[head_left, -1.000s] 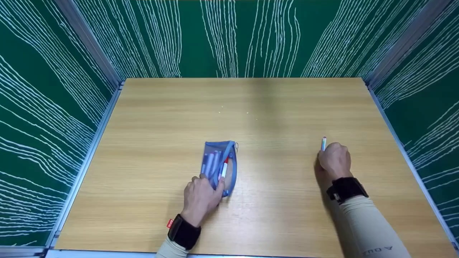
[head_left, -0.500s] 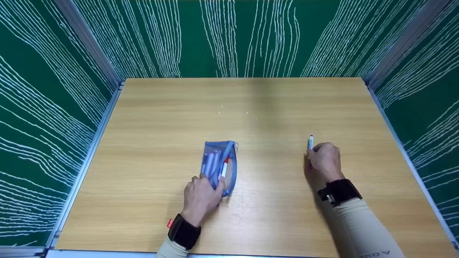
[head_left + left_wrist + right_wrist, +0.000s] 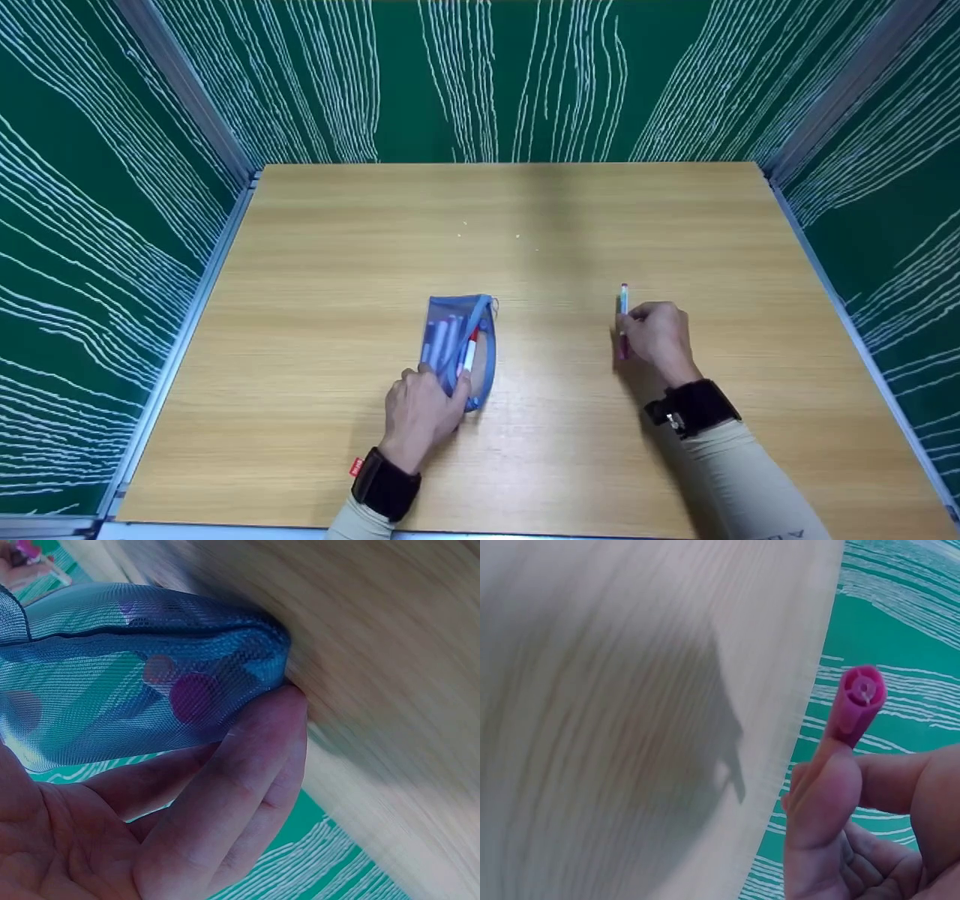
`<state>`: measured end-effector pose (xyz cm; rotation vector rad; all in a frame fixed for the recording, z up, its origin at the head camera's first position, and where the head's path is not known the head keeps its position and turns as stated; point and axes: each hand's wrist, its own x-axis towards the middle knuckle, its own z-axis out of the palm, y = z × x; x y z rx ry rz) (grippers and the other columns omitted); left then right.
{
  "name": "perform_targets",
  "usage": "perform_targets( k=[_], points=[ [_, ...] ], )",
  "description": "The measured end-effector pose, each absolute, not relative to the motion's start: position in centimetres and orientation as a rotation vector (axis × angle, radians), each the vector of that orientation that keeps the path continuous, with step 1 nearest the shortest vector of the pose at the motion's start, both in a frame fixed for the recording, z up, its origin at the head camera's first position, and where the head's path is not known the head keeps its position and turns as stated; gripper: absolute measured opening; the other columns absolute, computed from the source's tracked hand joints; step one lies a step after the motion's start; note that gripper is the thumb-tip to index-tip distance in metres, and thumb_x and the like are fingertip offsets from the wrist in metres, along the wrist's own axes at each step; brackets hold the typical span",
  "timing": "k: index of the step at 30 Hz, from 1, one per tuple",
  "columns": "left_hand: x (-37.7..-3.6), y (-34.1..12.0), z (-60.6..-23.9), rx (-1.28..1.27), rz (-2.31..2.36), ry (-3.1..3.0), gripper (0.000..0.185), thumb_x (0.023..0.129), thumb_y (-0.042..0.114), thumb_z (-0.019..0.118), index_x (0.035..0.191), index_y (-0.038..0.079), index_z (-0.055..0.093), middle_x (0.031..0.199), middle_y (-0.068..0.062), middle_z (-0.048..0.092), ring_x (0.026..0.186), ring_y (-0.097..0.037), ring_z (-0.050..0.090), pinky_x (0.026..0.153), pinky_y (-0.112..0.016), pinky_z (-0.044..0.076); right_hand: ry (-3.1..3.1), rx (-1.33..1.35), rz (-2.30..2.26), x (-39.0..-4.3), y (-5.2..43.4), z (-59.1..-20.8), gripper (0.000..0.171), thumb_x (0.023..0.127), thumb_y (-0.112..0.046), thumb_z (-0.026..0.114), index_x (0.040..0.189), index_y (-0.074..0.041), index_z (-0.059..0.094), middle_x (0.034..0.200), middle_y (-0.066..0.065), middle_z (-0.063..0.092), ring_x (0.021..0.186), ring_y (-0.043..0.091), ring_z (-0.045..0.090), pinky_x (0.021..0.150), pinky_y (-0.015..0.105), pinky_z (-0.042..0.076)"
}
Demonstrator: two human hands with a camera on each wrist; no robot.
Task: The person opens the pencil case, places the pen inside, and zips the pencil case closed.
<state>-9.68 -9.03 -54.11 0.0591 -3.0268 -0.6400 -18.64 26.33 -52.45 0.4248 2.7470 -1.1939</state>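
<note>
A blue mesh pencil case (image 3: 453, 307) lies near the middle of the table, its zip side gaping to the right. Several markers show through the mesh, and a red-and-white marker (image 3: 469, 355) sits at the opening. My left hand (image 3: 421, 415) grips the case's near end; in the left wrist view, fingers curl under the mesh pouch (image 3: 75, 690). To the right, my right hand (image 3: 661, 339) pinches a white marker (image 3: 624, 301) between thumb and fingers, above the table. Its magenta cap (image 3: 853, 709) points toward the right wrist camera.
The wooden table (image 3: 337, 247) has small pale specks (image 3: 517, 236) toward the back. Green panels with white lines (image 3: 465, 82) stand behind and at both sides, with metal frame bars (image 3: 196, 94) at the corners.
My right hand has moved left across the table with the marker, closer to the pencil case. The left hand and the case have stayed in place.
</note>
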Motion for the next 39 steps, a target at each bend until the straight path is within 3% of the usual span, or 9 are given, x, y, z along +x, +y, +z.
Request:
perform_targets(
  k=[8, 17, 29, 39],
  points=[
    [-9.7, -9.0, -54.2, 0.054, -0.636, -3.024, 0.060, 0.096, 0.058, 0.050, 0.090, -0.001, 0.062, 0.073, -0.010, 0.053, 0.062, -0.024, 0.054, 0.058, -0.042, 0.048, 2.658, 0.400, -1.313, -18.3, 24.6, -52.4, 0.020, 0.098, -0.016, 0.068, 0.106, 0.002, 0.073, 0.084, 0.012, 0.075, 0.061, 0.017, 0.070, 0.052, 0.030, 0.055],
    [-9.8, -9.0, -54.2, 0.070, -0.651, -3.047, 0.061, 0.097, 0.059, 0.049, 0.090, -0.001, 0.061, 0.073, -0.010, 0.052, 0.061, -0.023, 0.052, 0.057, -0.040, 0.047, 2.531, 0.372, -1.425, -17.9, 22.1, -52.4, 0.021, 0.098, -0.015, 0.069, 0.110, 0.002, 0.072, 0.091, 0.015, 0.074, 0.068, 0.018, 0.070, 0.065, 0.038, 0.061],
    [-9.7, -9.0, -54.2, 0.081, -0.651, -3.036, 0.060, 0.096, 0.059, 0.051, 0.089, 0.000, 0.061, 0.073, -0.010, 0.052, 0.061, -0.024, 0.053, 0.056, -0.041, 0.047, 2.423, 0.291, -1.547, -17.0, 18.5, -52.9, 0.018, 0.096, -0.012, 0.072, 0.105, 0.003, 0.073, 0.078, 0.012, 0.073, 0.058, 0.021, 0.069, 0.055, 0.036, 0.059],
    [-9.7, -9.0, -54.3, 0.068, -0.651, -3.024, 0.058, 0.095, 0.058, 0.052, 0.085, 0.002, 0.060, 0.072, -0.010, 0.052, 0.059, -0.023, 0.053, 0.055, -0.040, 0.047, 2.383, 0.252, -1.559, -16.4, 15.4, -52.9, 0.012, 0.094, -0.011, 0.074, 0.099, 0.001, 0.074, 0.076, 0.013, 0.072, 0.057, 0.021, 0.068, 0.055, 0.035, 0.059]
  ],
)
